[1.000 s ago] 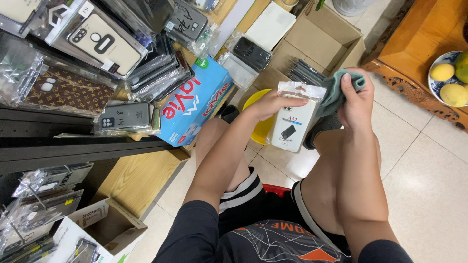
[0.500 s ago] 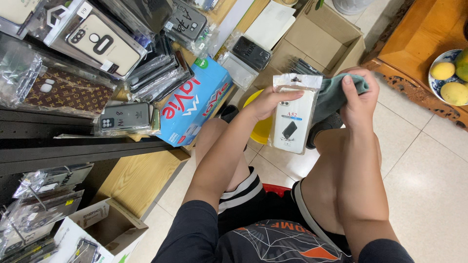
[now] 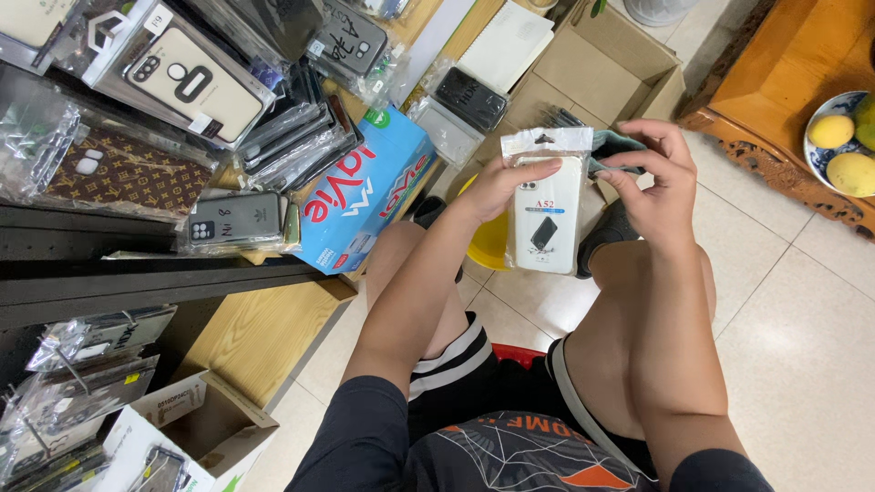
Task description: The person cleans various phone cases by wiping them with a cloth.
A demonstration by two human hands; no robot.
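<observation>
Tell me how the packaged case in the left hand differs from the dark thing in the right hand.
The packaged case is white, flat and sealed in a clear bag; the dark thing is grey-green, unbagged and mostly hidden. The left hand holds the packaged case upright by its edge, while the right hand pinches the dark thing. Both are held above the knees.

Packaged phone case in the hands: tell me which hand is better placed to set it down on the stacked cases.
Left, probably. The left hand already grips the packaged phone case along its edge and sits on the side of the stacked cases. The right hand holds a grey-green cloth and is farther off.
</observation>
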